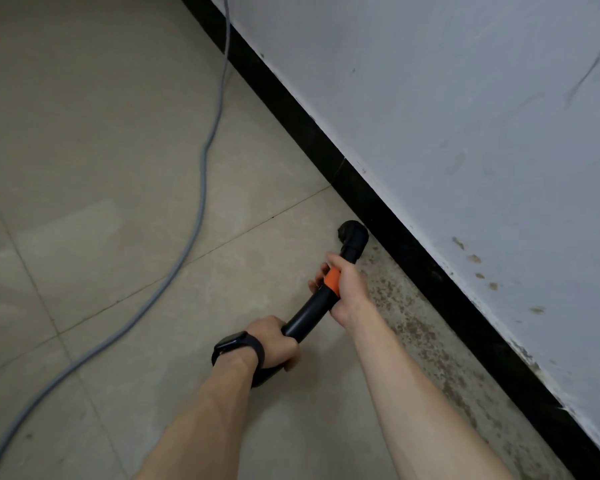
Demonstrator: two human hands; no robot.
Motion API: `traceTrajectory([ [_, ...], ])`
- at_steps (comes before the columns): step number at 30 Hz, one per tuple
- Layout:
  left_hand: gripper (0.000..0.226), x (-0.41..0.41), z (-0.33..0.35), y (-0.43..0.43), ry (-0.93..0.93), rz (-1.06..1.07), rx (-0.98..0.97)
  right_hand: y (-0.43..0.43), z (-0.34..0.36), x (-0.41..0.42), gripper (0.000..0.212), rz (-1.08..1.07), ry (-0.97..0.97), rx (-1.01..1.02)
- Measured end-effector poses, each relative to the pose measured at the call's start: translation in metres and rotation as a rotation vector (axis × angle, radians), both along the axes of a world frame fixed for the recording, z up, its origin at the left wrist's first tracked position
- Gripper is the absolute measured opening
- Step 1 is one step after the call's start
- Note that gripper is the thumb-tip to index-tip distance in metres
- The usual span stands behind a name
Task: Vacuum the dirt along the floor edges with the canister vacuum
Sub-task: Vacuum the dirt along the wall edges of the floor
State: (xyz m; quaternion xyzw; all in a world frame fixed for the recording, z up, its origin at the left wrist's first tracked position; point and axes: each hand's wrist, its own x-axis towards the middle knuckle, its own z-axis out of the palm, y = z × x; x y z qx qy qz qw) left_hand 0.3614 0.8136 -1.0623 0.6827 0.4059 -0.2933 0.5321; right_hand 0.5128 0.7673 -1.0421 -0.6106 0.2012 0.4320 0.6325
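Observation:
A black vacuum wand (309,311) with an orange collar (332,280) slants from lower left to upper right. Its round black nozzle (352,233) sits on the tiled floor against the black skirting board (413,251). My right hand (347,289) grips the wand at the orange collar. My left hand (274,344), with a black watch on the wrist, grips the wand's lower curved end. A strip of brown dirt (416,327) lies on the floor along the skirting, from the nozzle toward me. The canister is out of view.
A grey cable (201,188) snakes across the beige tiles from the top centre to the bottom left corner. The white wall (482,116) above the skirting carries scuffs and brown spots. Open tile floor spreads to the left.

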Motion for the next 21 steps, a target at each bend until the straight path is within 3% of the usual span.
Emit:
traceTrajectory([
  [8,0.038,-0.046,0.017,0.011,0.069,0.072,-0.008,0.015,0.0,-0.039,0.013,-0.045,0.005,-0.08],
  [11,0.025,-0.063,0.047,0.007,0.078,0.12,0.036,0.017,0.019,-0.051,0.013,-0.034,0.051,-0.114],
  [15,0.026,-0.085,0.104,-0.022,0.142,0.127,-0.017,-0.006,0.057,-0.071,0.015,0.021,0.141,-0.218],
  [21,0.028,-0.107,0.157,-0.077,0.207,0.083,0.123,-0.061,0.109,-0.09,0.011,0.083,0.263,-0.188],
])
